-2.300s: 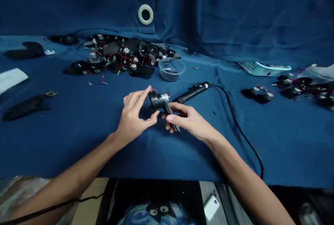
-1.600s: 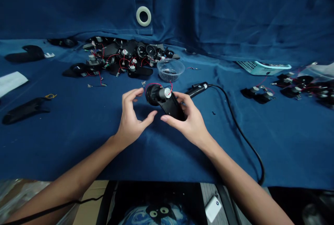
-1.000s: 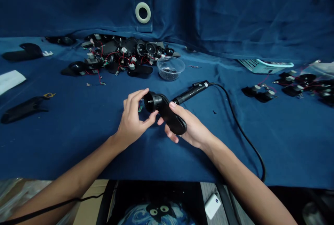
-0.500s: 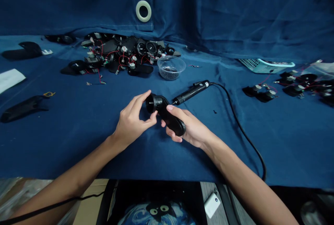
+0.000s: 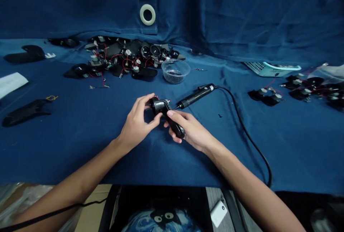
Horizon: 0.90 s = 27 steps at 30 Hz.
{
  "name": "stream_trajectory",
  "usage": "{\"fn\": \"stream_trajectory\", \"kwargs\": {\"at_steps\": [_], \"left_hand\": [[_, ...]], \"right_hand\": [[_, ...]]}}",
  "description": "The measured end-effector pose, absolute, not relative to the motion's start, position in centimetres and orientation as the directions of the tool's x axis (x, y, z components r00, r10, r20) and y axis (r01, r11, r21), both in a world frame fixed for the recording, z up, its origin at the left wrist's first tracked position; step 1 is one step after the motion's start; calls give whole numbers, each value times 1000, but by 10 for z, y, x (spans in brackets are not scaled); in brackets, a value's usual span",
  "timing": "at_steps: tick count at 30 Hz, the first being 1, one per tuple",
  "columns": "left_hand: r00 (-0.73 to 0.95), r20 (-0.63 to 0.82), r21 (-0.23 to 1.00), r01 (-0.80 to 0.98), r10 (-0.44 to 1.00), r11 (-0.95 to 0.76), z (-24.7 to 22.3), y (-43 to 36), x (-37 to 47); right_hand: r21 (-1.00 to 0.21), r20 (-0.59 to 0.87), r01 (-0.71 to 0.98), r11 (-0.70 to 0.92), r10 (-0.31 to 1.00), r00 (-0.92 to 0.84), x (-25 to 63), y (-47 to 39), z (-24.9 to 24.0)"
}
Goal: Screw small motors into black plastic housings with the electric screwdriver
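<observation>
A black plastic housing (image 5: 174,125), with a round cup-like end and a long handle, is held above the blue cloth. My right hand (image 5: 195,128) wraps round its handle, thumb on top. My left hand (image 5: 138,122) has thumb and fingers curved about the round end, the fingertips against it. Bits of red wire show at the housing's far side; its inside is mostly hidden. Just beyond lies a black electric screwdriver (image 5: 196,96), its bit pointing at the housing. Behind stands a clear plastic bowl (image 5: 176,67) with small dark screws.
Several black parts with red wires (image 5: 126,58) are heaped at the back. More wired parts (image 5: 303,90) and a light-blue basket (image 5: 271,69) are on the right. Black shells (image 5: 27,113) lie left. The screwdriver's cable (image 5: 245,128) curves to the front edge. One small screw (image 5: 220,116) lies loose.
The housing has turned in my hands, so its edge and some red wire now show. My right hand has shifted slightly left; my left fingers remain at the round end.
</observation>
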<state>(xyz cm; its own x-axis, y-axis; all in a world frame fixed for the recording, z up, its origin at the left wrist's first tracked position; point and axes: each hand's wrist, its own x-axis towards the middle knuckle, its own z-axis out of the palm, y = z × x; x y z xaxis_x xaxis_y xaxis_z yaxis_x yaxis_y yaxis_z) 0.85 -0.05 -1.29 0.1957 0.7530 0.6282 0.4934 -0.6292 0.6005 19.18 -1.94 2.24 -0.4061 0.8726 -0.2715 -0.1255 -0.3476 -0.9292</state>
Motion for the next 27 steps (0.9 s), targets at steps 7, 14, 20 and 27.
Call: {"fn": "stream_trajectory", "kwargs": {"at_steps": [7, 14, 20, 27], "left_hand": [[170, 605, 614, 523, 778, -592, -11, -6, 13], [178, 604, 611, 523, 777, -595, -10, -6, 13], [147, 616, 637, 484, 774, -600, -11, -3, 14], [161, 626, 601, 524, 763, -604, -12, -5, 14]], "right_hand": [[-918, -293, -123, -377, 853, -431, 193, -20, 23], [-899, -312, -157, -410, 848, -429, 193, -20, 24], [-872, -359, -162, -462, 828, -431, 195, -18, 27], [-864, -359, -170, -474, 817, -451, 194, -20, 26]]}}
